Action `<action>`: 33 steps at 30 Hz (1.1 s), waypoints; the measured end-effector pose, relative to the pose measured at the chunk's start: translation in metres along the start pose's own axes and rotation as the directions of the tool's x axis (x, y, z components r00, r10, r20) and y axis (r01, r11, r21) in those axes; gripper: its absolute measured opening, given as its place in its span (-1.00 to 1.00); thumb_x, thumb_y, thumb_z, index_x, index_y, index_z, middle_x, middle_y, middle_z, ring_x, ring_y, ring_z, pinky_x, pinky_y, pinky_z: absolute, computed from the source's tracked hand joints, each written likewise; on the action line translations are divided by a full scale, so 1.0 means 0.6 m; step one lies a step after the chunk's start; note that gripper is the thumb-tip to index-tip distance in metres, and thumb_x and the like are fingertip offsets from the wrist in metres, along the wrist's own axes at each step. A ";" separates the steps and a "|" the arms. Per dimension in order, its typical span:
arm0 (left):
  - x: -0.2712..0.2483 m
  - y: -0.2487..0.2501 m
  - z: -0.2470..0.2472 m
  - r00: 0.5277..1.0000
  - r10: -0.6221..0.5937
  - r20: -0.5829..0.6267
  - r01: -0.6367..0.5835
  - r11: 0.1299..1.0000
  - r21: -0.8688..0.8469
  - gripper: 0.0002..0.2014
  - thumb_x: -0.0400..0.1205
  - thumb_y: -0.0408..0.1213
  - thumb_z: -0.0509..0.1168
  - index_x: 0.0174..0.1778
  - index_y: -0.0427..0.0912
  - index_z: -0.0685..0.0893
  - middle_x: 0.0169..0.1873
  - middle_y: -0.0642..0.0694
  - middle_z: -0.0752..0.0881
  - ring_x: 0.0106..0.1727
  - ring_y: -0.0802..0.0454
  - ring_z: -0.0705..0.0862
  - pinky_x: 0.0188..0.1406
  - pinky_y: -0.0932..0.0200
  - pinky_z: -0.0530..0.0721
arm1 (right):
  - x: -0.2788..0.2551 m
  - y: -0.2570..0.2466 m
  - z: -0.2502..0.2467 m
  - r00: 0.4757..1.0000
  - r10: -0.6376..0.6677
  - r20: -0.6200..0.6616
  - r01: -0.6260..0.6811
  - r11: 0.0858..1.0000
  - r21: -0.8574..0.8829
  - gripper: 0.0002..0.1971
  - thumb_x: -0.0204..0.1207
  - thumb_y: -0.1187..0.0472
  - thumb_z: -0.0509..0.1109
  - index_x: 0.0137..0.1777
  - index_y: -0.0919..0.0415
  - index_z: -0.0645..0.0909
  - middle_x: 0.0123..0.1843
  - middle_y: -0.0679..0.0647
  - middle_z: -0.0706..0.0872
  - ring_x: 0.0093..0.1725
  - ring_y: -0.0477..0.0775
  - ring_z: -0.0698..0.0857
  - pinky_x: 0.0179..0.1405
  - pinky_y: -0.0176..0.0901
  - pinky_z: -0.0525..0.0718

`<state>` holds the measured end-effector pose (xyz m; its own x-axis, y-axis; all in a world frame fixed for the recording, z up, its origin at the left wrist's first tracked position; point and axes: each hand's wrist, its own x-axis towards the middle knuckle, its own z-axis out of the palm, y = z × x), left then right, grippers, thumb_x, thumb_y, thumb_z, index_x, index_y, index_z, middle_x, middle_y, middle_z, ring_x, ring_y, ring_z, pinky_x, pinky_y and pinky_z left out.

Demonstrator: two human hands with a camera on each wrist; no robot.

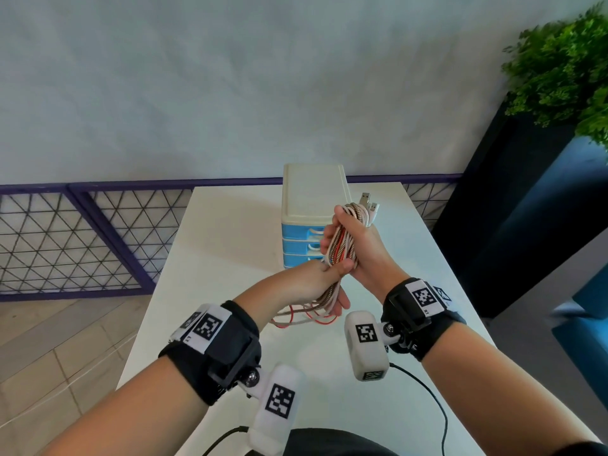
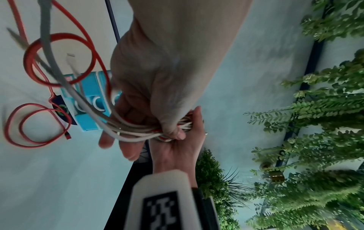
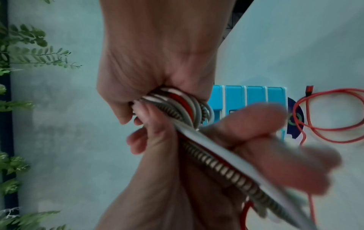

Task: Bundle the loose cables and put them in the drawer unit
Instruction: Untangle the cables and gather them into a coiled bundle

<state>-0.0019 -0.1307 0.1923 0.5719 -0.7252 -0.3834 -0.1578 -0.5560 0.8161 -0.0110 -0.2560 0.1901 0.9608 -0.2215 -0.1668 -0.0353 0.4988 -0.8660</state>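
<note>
A bundle of white, red and braided cables [image 1: 342, 248] is held upright above the white table [image 1: 230, 232], in front of the drawer unit [image 1: 312, 195] with its cream top and blue drawers. My right hand [image 1: 357, 250] grips the upper part of the bundle, and USB plugs [image 1: 369, 205] stick out above it. My left hand [image 1: 332, 281] pinches the bundle lower down, with the thumb on top and the fingers underneath. Loose red and white loops [image 1: 306, 319] hang from the bundle to the table. In the left wrist view the cables [image 2: 133, 132] run under my left thumb.
The drawer unit's drawers [image 3: 246, 96] look closed. A dark round disc [image 2: 61, 107] lies at its foot. A purple lattice railing [image 1: 82, 238] runs behind the table. A dark planter [image 1: 526, 192] with a green plant [image 1: 566, 60] stands to the right.
</note>
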 end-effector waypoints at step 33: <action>-0.008 -0.117 -0.073 0.991 0.130 -0.011 -0.130 0.991 -0.013 -0.87 0.66 -0.20 0.28 -0.12 -0.13 0.70 -0.14 0.03 0.75 -0.10 0.19 0.63 0.05 0.30 0.57 | 0.018 -0.044 -0.065 0.997 0.020 -0.080 -0.019 1.000 0.012 -0.71 0.61 0.17 0.36 -0.34 0.13 0.43 -0.65 -0.07 0.37 -0.71 -0.13 0.36 -0.62 -0.27 0.54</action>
<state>0.0416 -0.0704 0.1560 0.5554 -0.7867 -0.2694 -0.2203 -0.4516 0.8646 -0.0105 -0.3043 0.1928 0.9347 -0.2779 -0.2217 -0.0508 0.5127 -0.8571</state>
